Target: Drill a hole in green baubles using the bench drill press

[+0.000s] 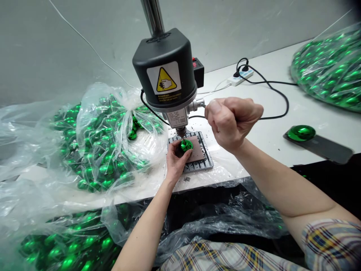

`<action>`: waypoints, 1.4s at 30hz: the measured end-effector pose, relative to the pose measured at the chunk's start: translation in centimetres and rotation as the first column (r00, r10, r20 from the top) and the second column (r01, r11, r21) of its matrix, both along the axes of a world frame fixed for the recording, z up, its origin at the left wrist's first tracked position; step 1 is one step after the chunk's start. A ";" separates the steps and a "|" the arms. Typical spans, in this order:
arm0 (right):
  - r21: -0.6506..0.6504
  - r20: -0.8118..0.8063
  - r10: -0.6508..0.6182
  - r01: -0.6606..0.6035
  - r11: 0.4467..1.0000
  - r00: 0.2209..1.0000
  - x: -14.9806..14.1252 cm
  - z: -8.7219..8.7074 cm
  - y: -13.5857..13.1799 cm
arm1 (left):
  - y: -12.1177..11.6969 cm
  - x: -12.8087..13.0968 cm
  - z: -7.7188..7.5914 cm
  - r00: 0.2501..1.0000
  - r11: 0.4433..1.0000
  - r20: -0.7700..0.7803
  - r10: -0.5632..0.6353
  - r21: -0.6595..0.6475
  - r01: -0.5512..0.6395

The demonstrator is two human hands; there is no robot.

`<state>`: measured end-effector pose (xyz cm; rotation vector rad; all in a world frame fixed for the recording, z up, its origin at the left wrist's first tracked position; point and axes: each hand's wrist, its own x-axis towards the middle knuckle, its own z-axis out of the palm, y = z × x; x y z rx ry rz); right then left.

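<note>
A small black drill press (pixel 165 71) stands on the white table, its chuck (pixel 181 131) pointing down. Under the chuck, my left hand (pixel 177 157) grips a shiny green disc-shaped piece (pixel 186 146) between thumb and fingers. The piece rests on a pale square board (pixel 195 149), which lies on the slotted metal base (pixel 207 160); dark shavings are scattered around. My right hand (pixel 232 118) is closed in a fist around the feed lever (pixel 201 105) at the press's right side; most of the lever is hidden by the fingers.
A clear plastic bag of green pieces (pixel 104 150) lies on the left, another bag (pixel 332 71) at the far right. More bagged pieces (pixel 70 248) sit below the table edge. A phone (pixel 329 148) carries one green piece. A power strip (pixel 241 77) and black cable lie behind.
</note>
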<state>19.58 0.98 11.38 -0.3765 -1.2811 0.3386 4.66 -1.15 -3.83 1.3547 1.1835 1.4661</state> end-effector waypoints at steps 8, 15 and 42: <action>0.260 0.055 0.074 -0.086 0.962 0.996 0.2 -1.8 0.3 | 0.0 0.0 0.1 1.000 1.000 -0.005 0.015 0.006 -0.015; -0.152 -0.155 0.042 -0.066 0.986 0.987 -1.0 4.7 0.6 | -0.1 -0.1 -0.2 1.000 1.000 -0.010 0.021 0.000 -0.021; -0.402 -0.348 0.179 -0.319 0.858 0.920 -1.1 9.2 4.1 | 10.3 -14.7 6.9 0.181 0.814 -0.983 0.035 -0.077 -0.576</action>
